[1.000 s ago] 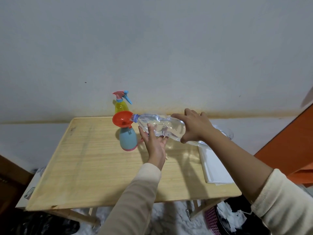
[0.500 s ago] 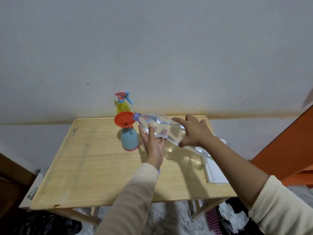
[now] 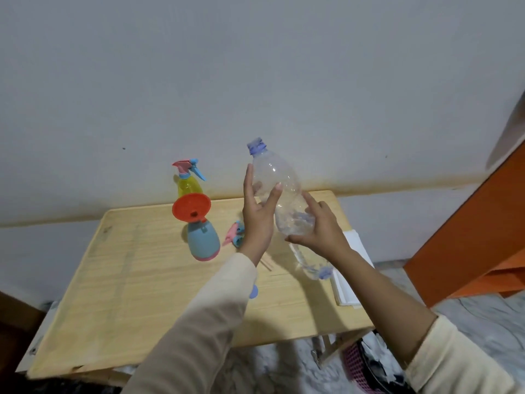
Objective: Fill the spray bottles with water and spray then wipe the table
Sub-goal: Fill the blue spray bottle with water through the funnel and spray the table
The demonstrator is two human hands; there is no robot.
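1. While it is held above the desk (image 3: 127, 280), the clear bottle (image 3: 279, 191) stands nearly upright, its open blue-ringed neck at the top and leaning slightly left.
2. Left grip (image 3: 257, 220): the bottle's upper body is pinched between the thumb on the near side and the long fingers reaching up its far left side.
3. Right grip (image 3: 321, 228): the fingers are wrapped round the bottle's lower end, with the index finger laid up along its right side. A little water shows at the bottom.
4. Left of the hands, the blue spray bottle (image 3: 203, 243) stands on the desk with the orange funnel (image 3: 191, 207) seated in its neck, tilted toward the camera.
5. Just behind it stands the yellow spray bottle (image 3: 189, 186), its trigger head fitted.
6. A loose spray head (image 3: 235, 237) lies on the desk between the blue spray bottle and the left wrist.
7. Under the right wrist, a second clear bottle (image 3: 312, 265) lies on its side, beside a white folded cloth (image 3: 349, 268) at the desk's right edge.
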